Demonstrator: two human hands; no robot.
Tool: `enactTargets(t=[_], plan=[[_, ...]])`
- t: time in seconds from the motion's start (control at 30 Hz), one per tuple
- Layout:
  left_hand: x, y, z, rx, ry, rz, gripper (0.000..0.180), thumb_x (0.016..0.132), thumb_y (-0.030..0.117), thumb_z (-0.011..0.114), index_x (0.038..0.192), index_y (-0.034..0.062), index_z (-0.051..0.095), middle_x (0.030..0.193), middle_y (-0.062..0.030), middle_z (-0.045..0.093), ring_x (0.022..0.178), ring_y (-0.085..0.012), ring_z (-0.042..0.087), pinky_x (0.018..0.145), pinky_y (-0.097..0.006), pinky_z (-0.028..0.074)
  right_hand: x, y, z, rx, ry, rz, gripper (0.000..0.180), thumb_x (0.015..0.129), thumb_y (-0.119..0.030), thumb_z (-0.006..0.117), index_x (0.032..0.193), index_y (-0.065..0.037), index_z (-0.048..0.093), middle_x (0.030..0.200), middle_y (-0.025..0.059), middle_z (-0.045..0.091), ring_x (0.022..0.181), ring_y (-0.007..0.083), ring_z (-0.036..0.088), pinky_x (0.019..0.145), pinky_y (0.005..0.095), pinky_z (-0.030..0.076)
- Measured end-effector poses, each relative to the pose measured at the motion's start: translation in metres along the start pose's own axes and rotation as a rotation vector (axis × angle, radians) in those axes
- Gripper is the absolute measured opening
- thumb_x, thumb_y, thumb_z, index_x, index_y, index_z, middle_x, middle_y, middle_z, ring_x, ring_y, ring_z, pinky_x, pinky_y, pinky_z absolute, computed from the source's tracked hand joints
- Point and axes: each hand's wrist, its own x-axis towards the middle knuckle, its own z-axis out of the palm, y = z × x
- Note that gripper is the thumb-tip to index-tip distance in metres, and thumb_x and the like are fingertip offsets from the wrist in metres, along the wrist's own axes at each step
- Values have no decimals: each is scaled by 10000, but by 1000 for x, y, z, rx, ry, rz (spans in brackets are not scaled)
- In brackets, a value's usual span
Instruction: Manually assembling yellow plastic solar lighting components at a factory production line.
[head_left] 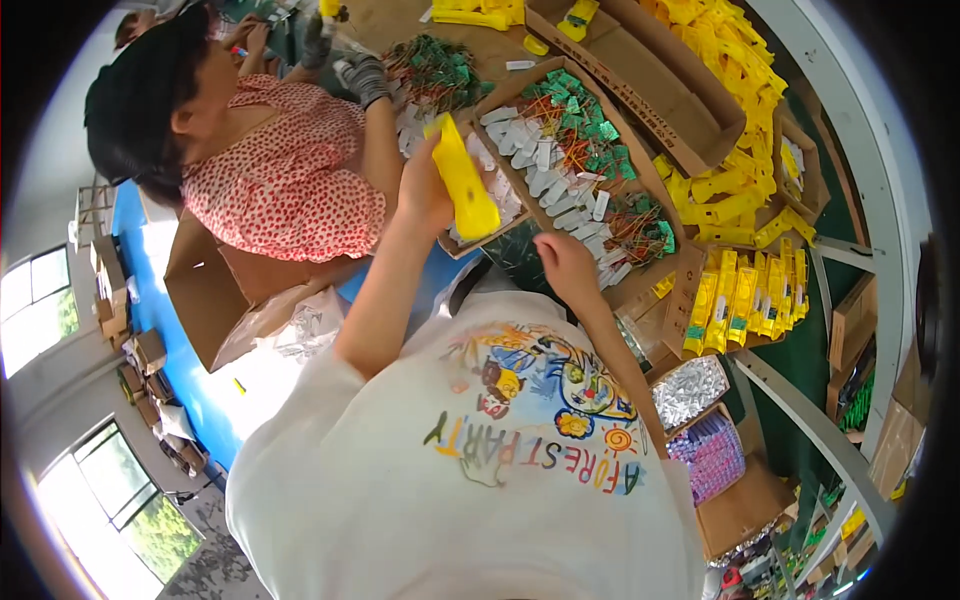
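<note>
My left hand [425, 192] is closed round a long yellow plastic casing [468, 190], which stands up tilted above the near edge of the bench. My right hand [568, 268] is curled into a loose fist by the front of a cardboard tray [655, 200]; what is in its fingers, if anything, is hidden. In that tray lie rows of white flat pieces [545, 185] and green circuit boards [570, 105] with thin orange-red wires. Below the casing, a smaller box [512, 200] holds whitish pieces.
At my left a co-worker in grey gloves [362, 80] works beside a heap of wired boards [435, 72]. Yellow casings [735, 110] pile up at the far right; several stand in a carton [690, 330]. An open cardboard box [220, 290] and a metal frame [815, 410] flank me.
</note>
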Motion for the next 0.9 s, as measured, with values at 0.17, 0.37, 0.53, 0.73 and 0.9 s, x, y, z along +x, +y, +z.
enactTargets(t=[0.17,0.37,0.53,0.73,0.9], plan=[[-76,-35,-62,-7,-107,-228,401,831,101,441,1222,9,438,1116,-189,530,1136,-364,490,1010,-532,360,76,-8,77,-677,-74,-497,153,762,-105,558,852,5,616,889,174,614,749,300,604,659,403,500],[-105,-55,-55,-18,-199,-239,481,924,198,510,1327,-14,353,1238,-178,486,1226,-333,443,1025,-475,372,131,67,128,-769,-330,-377,207,773,-199,548,780,-24,659,847,177,646,724,296,638,627,409,503],[-108,-64,-58,-294,-64,-163,371,960,386,426,1197,105,472,945,-77,545,826,-190,542,746,-327,464,98,-20,45,-29,-4,-167,264,875,-224,553,846,29,624,812,143,653,678,260,632,631,353,523],[-73,-84,-29,516,24,85,386,968,453,352,1126,116,454,801,-52,514,581,-157,497,563,-300,449,25,-90,-31,1176,-3,344,237,903,-168,574,964,58,610,775,76,639,669,138,640,577,243,526],[-69,-110,18,901,-83,143,464,978,458,306,1293,131,401,800,-33,487,570,-109,487,479,-244,413,-13,-87,-52,811,178,183,172,886,-111,592,917,56,621,770,92,657,578,143,644,515,231,504]])
